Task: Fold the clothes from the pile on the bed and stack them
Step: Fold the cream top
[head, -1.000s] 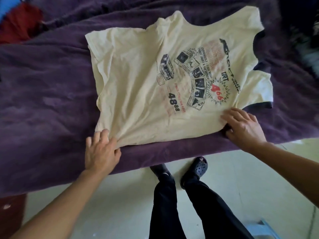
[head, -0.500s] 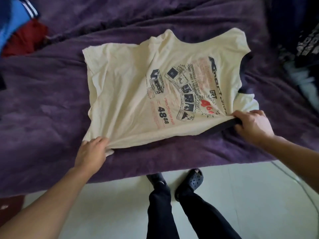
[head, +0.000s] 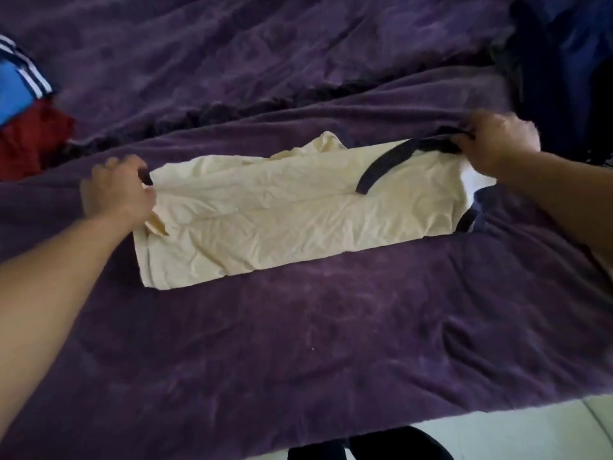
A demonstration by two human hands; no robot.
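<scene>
A cream T-shirt with dark trim lies folded in half lengthwise on the purple blanket, plain side up, its print hidden. My left hand grips the hem end at the shirt's left. At the far right corner my right hand pinches the dark collar and shoulder. Both arms reach out over the bed.
Folded blue, striped and red clothes sit at the left edge. Dark blue and black garments are heaped at the upper right. A ridge in the blanket runs behind the shirt. Pale floor shows at the bottom right.
Both hands lifted the near edge of the shirt and carried it away from me, folding the shirt in half. The printed front is now covered.
</scene>
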